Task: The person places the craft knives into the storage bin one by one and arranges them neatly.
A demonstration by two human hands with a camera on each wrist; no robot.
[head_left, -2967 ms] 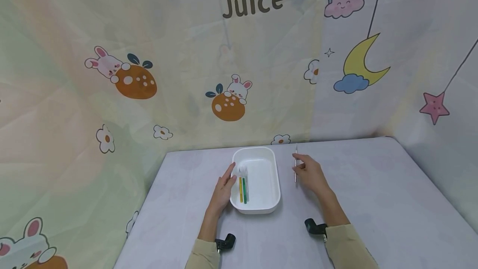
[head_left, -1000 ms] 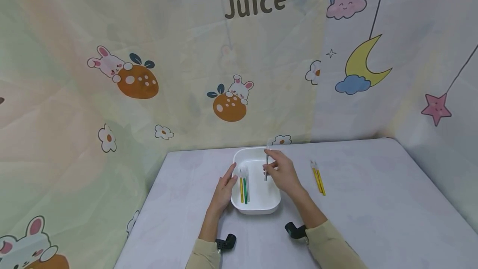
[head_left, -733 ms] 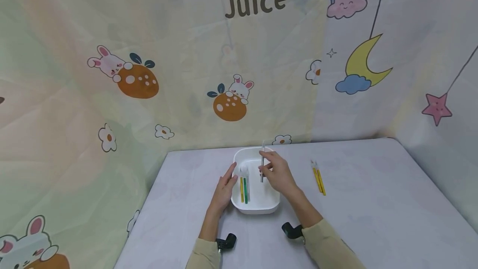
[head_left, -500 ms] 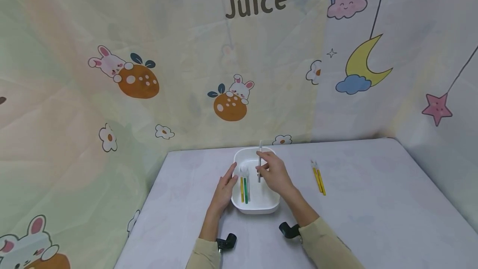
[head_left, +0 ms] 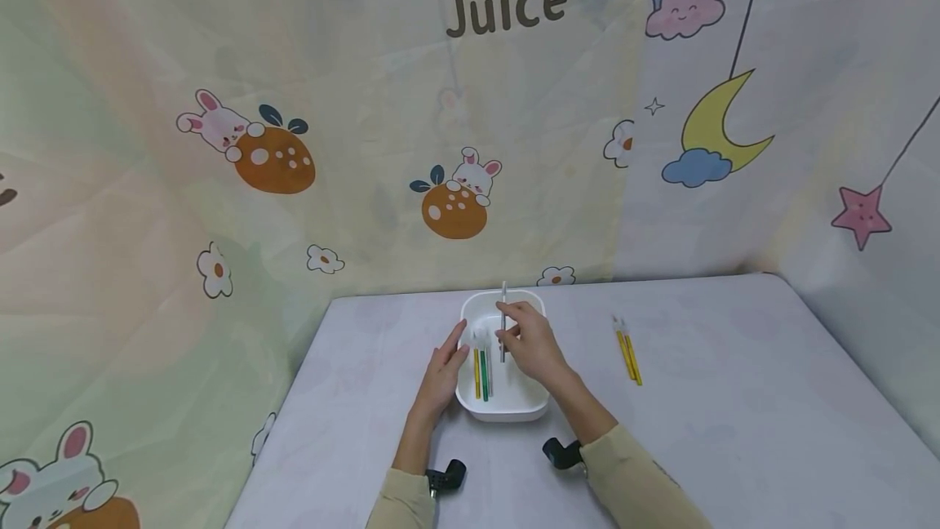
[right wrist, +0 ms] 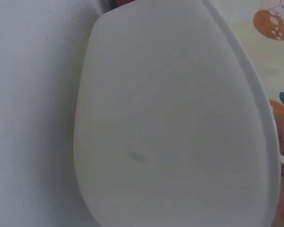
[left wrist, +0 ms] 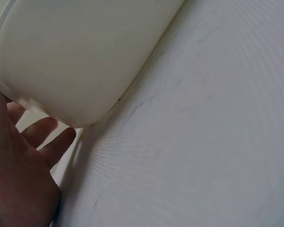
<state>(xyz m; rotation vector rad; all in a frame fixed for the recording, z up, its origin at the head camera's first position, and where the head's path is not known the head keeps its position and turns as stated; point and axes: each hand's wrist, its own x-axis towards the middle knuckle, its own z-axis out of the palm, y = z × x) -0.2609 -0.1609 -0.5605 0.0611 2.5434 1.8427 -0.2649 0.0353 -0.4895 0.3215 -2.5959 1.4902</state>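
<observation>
My left hand (head_left: 438,370) holds the left side of a white rectangular tray (head_left: 507,415), thumb over the rim. In the left wrist view, its other fingers (left wrist: 61,144) lie at the tray's outer wall. Over the tray, my right hand (head_left: 532,345) pinches a slim silver pen-like stick (head_left: 503,321) with a pale upper end, held nearly in line with the tray's long side. Left of it inside the tray lie a yellow stick (head_left: 476,374), a green stick (head_left: 484,378) and a pale grey one (head_left: 490,374), side by side, with whitish tips. The right wrist view shows mostly the tray's outer wall (right wrist: 170,118).
Two yellow sticks (head_left: 627,353) with whitish tips lie together on the white-covered table (head_left: 734,415), right of the tray. Behind the table's far edge hangs a printed cloth backdrop (head_left: 367,104). Each wrist carries a small black camera (head_left: 446,476).
My right hand has carried the silver stick leftward from right of the tray to over it, close to the sticks inside. The two yellow sticks have come into view. My left hand stays put.
</observation>
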